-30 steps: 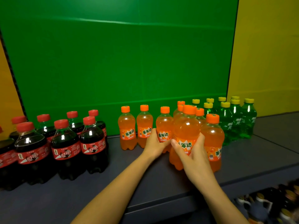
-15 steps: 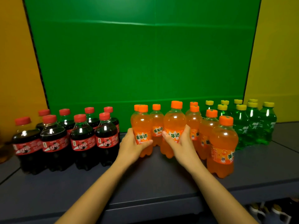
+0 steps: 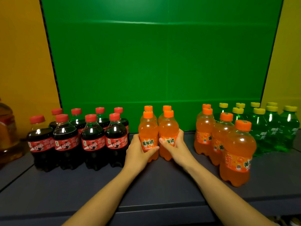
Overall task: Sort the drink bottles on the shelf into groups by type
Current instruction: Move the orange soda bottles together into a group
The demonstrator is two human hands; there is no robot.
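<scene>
Gripping 2 touching sodas; left hand wraps the left orange bottle, right hand the right orange bottle. Both sit on the shelf between the cola bottles and 4 spare orange bottles.

**Two orange bottles held at mid-shelf**

The left hand grips one orange bottle round its label. The right hand grips a second orange bottle, and the two bottles touch side by side. Two more orange-capped bottles stand right behind them. To the left is a cluster of cola bottles with red caps. To the right, apart from the held pair, is a slanting row of four orange bottles, then green bottles with yellow caps. Under them runs a dark grey shelf, backed by a green backboard. A big amber jug shows at the far left edge.
</scene>
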